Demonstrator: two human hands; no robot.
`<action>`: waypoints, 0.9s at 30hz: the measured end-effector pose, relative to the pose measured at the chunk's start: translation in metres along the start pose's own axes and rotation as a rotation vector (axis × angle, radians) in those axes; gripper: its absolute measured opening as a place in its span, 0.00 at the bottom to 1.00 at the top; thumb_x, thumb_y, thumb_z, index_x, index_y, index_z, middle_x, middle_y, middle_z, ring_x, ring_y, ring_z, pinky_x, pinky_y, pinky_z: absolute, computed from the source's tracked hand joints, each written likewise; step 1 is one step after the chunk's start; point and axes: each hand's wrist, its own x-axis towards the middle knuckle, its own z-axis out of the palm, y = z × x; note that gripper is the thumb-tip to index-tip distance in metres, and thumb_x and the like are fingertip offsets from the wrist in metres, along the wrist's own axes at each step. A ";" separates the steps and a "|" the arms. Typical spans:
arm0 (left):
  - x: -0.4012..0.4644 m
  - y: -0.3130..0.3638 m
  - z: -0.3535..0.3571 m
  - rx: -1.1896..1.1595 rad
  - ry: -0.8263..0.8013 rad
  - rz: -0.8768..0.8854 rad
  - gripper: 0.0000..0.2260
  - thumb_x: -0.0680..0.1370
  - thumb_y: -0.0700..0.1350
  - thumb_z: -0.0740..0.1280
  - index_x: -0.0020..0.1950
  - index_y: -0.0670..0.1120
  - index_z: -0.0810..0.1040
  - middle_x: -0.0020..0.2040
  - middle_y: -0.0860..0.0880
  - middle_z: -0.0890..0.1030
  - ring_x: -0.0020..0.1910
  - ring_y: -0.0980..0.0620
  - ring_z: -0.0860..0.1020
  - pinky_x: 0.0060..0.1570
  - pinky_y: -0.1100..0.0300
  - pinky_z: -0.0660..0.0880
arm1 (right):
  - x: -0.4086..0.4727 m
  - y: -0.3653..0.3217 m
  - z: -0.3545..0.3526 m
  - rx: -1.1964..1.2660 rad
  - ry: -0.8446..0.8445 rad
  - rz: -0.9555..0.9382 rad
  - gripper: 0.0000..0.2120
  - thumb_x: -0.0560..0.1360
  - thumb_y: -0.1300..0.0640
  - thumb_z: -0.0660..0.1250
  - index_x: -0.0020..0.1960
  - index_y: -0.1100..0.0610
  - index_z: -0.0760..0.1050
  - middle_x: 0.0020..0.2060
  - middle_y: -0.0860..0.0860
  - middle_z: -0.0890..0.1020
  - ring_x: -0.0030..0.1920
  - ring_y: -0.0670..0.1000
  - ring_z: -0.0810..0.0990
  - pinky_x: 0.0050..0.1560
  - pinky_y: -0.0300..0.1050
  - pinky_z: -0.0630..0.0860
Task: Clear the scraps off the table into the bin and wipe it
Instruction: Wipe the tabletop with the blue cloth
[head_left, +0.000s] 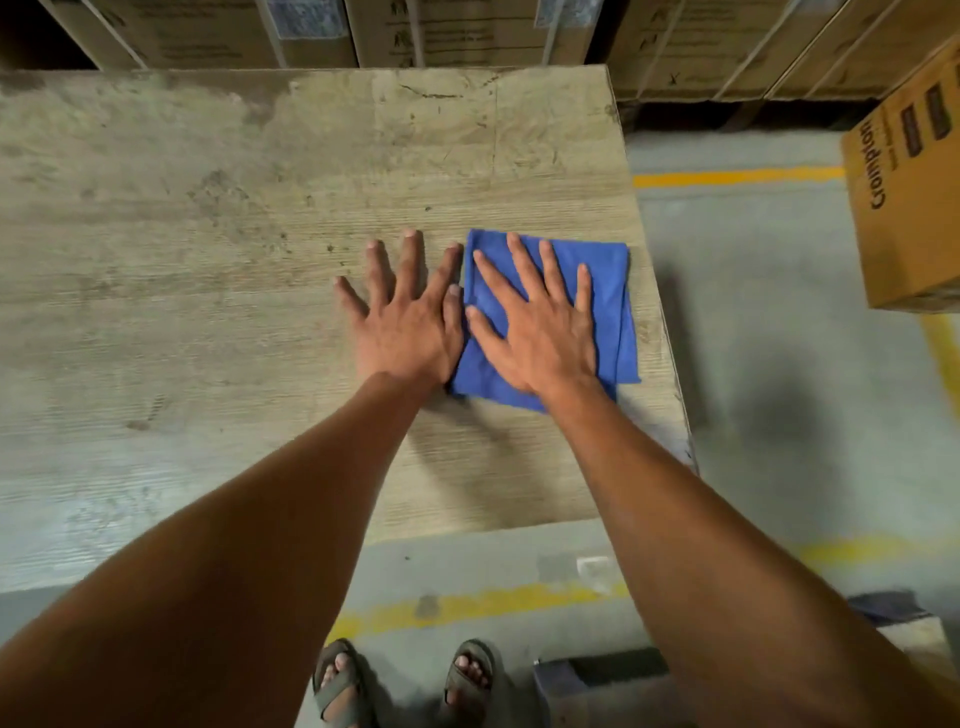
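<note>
A worn wooden counter (208, 234) stands before stacked cartons; a folded blue cloth (608, 291) lies near its right edge. Right hand (540, 332) presses flat on the cloth, fingers spread; left hand (405, 322) flat beside it, wide bare wood beyond

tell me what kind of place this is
Probably a warehouse or stockroom: stacked cardboard cartons behind the wooden table, yellow floor lines on concrete, and another carton standing on the floor.
</note>
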 end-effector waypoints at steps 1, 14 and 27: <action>0.004 0.000 0.002 0.012 0.017 0.008 0.26 0.88 0.62 0.41 0.88 0.68 0.43 0.90 0.53 0.43 0.89 0.38 0.40 0.80 0.23 0.41 | 0.023 0.005 -0.001 0.006 -0.001 0.014 0.33 0.84 0.28 0.47 0.87 0.34 0.49 0.88 0.43 0.49 0.88 0.54 0.48 0.84 0.71 0.46; 0.001 0.003 -0.006 -0.021 0.010 0.025 0.27 0.87 0.63 0.44 0.88 0.66 0.47 0.91 0.52 0.44 0.89 0.37 0.41 0.80 0.23 0.42 | -0.045 0.022 -0.013 -0.039 0.003 0.002 0.33 0.85 0.29 0.48 0.87 0.36 0.51 0.88 0.45 0.51 0.88 0.53 0.48 0.83 0.69 0.49; 0.005 -0.003 0.005 0.021 0.050 0.039 0.27 0.87 0.65 0.40 0.88 0.67 0.43 0.91 0.52 0.44 0.88 0.35 0.41 0.80 0.23 0.43 | -0.010 0.099 -0.021 -0.036 -0.023 0.000 0.33 0.83 0.27 0.49 0.87 0.34 0.51 0.88 0.42 0.50 0.88 0.51 0.47 0.84 0.69 0.49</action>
